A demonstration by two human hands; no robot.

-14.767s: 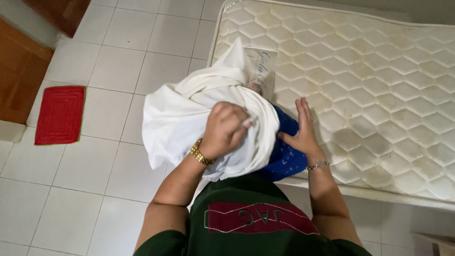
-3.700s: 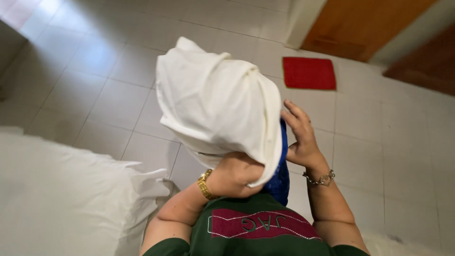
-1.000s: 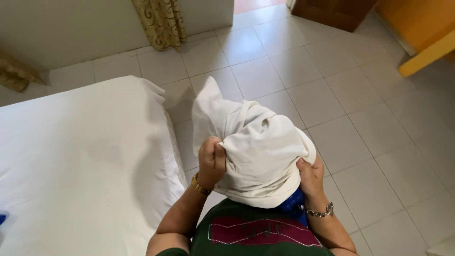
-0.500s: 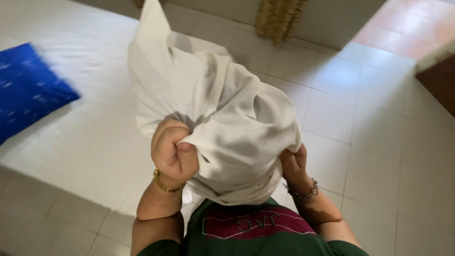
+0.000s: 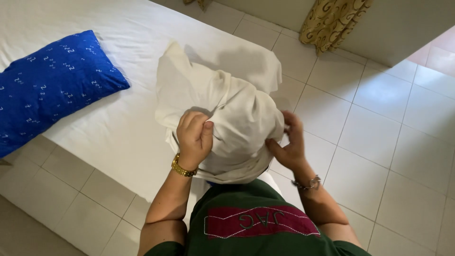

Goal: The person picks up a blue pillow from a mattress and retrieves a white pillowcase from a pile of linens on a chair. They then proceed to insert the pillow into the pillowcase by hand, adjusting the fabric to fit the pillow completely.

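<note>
A white pillowcase (image 5: 237, 109) covers a pillow that I hold against my chest; the pillow itself is hidden inside the cloth. My left hand (image 5: 193, 135), with a gold watch on the wrist, grips a bunch of the white cloth at its lower left. My right hand (image 5: 288, 142), with a bracelet on the wrist, touches the cloth's lower right edge, fingers spread. A second pillow, blue with small white marks (image 5: 50, 83), lies on the white bed (image 5: 118, 132) to the left.
The bed's corner sits just in front of me. White floor tiles (image 5: 379, 142) spread to the right and below. A gold patterned curtain (image 5: 332, 21) hangs at the top right beside a pale wall.
I have turned further toward the bed, so the blue pillow lies closer to mid-left. The white bundle sits lower, and my right hand has shifted to its right edge.
</note>
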